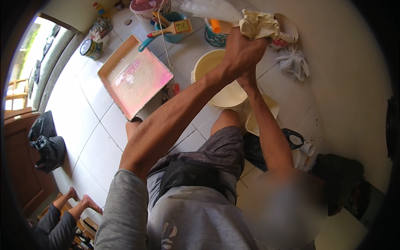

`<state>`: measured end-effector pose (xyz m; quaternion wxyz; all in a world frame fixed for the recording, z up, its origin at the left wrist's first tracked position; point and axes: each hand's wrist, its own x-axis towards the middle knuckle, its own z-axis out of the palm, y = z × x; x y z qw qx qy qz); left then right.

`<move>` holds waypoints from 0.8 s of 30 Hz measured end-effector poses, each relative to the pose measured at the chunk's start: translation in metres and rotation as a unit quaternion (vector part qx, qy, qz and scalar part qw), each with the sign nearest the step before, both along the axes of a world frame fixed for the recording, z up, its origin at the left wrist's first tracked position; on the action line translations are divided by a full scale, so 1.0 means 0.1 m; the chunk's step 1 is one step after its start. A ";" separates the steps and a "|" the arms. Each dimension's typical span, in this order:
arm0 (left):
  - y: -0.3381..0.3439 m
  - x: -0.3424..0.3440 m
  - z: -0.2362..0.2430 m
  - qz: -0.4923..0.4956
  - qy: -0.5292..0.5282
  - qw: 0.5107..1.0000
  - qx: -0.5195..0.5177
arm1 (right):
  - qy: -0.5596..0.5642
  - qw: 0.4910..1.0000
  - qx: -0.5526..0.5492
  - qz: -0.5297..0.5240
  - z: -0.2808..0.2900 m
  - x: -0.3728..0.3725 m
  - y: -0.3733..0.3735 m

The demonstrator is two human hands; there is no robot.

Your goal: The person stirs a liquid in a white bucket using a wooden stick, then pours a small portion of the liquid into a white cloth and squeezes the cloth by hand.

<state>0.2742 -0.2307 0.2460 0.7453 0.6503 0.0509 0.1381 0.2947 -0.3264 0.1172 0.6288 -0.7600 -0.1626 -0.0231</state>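
Our left hand (245, 46) is closed in a fist around the lower part of a crumpled cream cloth (260, 24), whose loose folds stick out past the knuckles. Our right hand (248, 77) sits just below the left and is mostly hidden by it, so we cannot tell how far its fingers are closed or whether it grips the cloth too. In our view the hands cover the right side of a round bucket (203, 66) of pale yellow paint, and the cloth shows past its far rim, beside a red and white tub (290, 34).

To our left, a square tray (113, 96) holds cream and pink paint. Beyond it we see a brush (181, 27) lying across a teal bowl (174, 38). A white plastic bag (295, 62) lies on the tiled floor (91, 125) at our right, near the wall.
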 end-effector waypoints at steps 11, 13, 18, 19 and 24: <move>0.05 -0.03 0.04 0.010 0.010 1.000 0.007 | -0.028 0.999 -0.013 -0.011 -0.19 0.05 0.04; 0.05 -0.04 0.05 0.006 0.042 0.999 0.005 | -0.038 0.998 -0.042 -0.004 -0.27 0.08 0.01; 0.10 -0.04 -0.02 -0.013 0.064 0.998 0.025 | -0.093 0.984 -0.151 0.030 -0.42 0.08 0.01; 0.11 -0.04 -0.01 -0.039 0.092 0.995 0.029 | -0.094 0.983 -0.152 0.029 -0.46 0.12 0.00; 0.17 -0.03 -0.09 -0.039 0.061 0.996 0.056 | -0.026 0.991 -0.110 0.067 -0.47 0.09 0.04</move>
